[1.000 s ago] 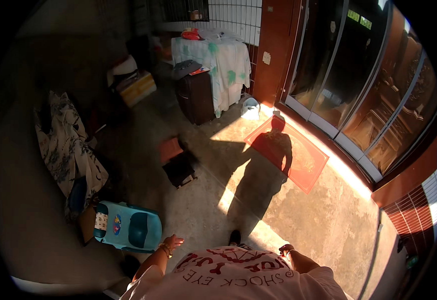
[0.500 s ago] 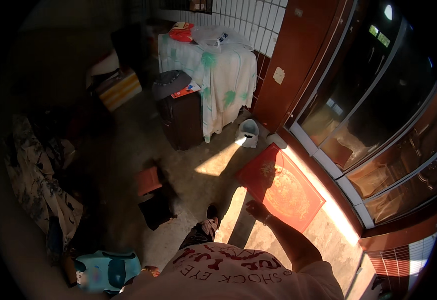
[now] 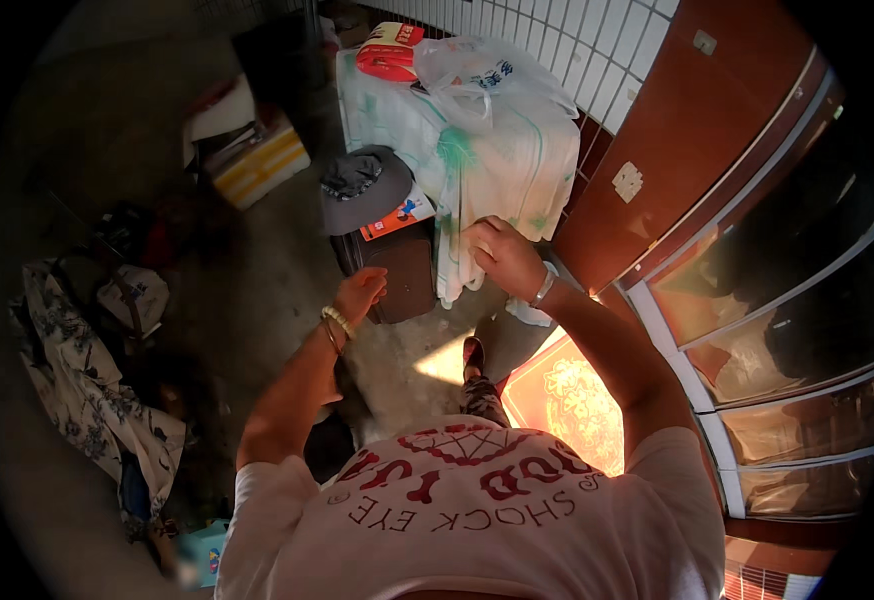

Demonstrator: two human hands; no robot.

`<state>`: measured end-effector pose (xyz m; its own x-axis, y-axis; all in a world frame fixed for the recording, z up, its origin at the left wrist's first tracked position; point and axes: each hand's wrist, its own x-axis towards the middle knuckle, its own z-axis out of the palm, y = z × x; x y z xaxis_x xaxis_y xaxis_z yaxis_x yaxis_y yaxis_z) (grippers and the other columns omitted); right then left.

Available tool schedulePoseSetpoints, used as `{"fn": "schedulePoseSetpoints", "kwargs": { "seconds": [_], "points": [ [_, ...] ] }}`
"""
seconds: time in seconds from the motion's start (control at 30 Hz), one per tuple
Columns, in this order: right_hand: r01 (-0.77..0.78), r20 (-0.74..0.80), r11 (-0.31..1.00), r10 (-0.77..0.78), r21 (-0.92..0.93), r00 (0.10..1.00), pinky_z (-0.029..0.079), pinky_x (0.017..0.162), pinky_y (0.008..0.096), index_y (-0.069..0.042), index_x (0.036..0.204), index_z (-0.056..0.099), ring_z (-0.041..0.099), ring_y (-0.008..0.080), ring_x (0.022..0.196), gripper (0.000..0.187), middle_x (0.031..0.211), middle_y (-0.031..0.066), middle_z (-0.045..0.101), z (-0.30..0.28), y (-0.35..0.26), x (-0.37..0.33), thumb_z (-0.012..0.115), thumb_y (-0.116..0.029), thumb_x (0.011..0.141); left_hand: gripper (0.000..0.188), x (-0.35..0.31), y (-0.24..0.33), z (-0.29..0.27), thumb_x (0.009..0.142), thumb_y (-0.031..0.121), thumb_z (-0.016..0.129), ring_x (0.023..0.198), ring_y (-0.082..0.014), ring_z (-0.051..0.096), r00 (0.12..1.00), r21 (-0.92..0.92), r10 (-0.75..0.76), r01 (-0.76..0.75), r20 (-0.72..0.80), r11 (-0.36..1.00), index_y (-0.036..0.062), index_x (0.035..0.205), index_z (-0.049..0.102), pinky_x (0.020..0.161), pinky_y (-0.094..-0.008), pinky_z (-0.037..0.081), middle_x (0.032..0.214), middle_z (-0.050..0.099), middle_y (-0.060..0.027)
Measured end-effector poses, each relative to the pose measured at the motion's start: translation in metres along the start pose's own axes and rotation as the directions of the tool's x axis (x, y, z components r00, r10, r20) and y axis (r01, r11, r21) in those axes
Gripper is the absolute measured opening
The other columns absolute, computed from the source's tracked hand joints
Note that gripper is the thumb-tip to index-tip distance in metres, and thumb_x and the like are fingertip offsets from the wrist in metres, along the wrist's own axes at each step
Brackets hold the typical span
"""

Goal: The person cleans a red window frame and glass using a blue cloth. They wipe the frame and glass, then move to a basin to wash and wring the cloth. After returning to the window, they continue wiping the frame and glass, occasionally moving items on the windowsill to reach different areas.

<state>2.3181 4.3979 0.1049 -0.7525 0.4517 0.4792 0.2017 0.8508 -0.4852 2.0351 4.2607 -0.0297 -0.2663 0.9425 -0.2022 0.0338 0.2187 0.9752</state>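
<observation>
Left hand (image 3: 362,292), right hand (image 3: 507,258) apart, curled, grip can't tell | right's nearer the white-green draped cloth (image 3: 522,165) | boxy dark-brown suitcase (image 3: 409,275) upright, left's nearer!

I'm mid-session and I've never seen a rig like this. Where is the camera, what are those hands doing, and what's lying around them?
There's no machine here: a fisheye camera on a person's head looks down past their shirt. Picture left is their left, and straight edges bend near the rim.

The left hand is over the brown case, which carries a gray hat and an orange leaflet. The right hand is by the patterned cloth; on top lie a clear plastic bag and a red package.

Nothing shows in either hand; whether they touch anything is unclear.
</observation>
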Motion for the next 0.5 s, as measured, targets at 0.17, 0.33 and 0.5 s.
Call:
{"fn": "schedulePoseSetpoints", "kwargs": {
  "seconds": [0.17,0.33,0.5],
  "points": [
    [0.242,0.008,0.969,-0.243,0.059,0.97,0.045,0.09,0.0399,-0.005,0.107,0.06,0.056,0.0313,0.103,0.024,0.112,0.0122,0.056,0.012,0.06,0.129,0.061,-0.01,0.083,0.022,0.115,0.061,-0.019,0.094,0.017,0.061,0.077,-0.0116,0.061,0.955,0.258,0.23,-0.177,-0.189,0.95,0.003,0.11,0.066,0.069,-0.0266,0.05,0.089,0.068,-0.0047],
    [0.37,0.085,0.909,-0.36,-0.194,0.929,0.033,0.103,0.0471,-0.008,0.108,0.062,0.047,0.0299,0.121,0.028,0.12,0.0104,0.055,0.025,0.149,0.249,0.065,-0.02,0.083,0.022,0.236,0.12,-0.021,0.089,0.015,0.063,0.082,-0.0208,0.066,0.875,0.338,0.382,-0.277,-0.299,0.9,0.0035,0.108,0.067,0.075,-0.0308,0.052,0.095,0.069,-0.0134],
    [-0.005,0.139,0.919,0.065,-0.393,0.988,0.033,0.102,0.0504,-0.008,0.104,0.064,0.044,0.0333,0.124,0.029,0.124,0.0111,0.053,0.027,0.267,0.286,0.068,-0.024,0.081,0.032,0.33,0.181,-0.009,0.085,0.015,0.065,0.104,-0.0288,0.06,0.848,0.665,0.47,-0.205,-0.246,0.718,0.0053,0.115,0.063,0.089,-0.0366,0.049,0.112,0.063,-0.015]
  ]
}}
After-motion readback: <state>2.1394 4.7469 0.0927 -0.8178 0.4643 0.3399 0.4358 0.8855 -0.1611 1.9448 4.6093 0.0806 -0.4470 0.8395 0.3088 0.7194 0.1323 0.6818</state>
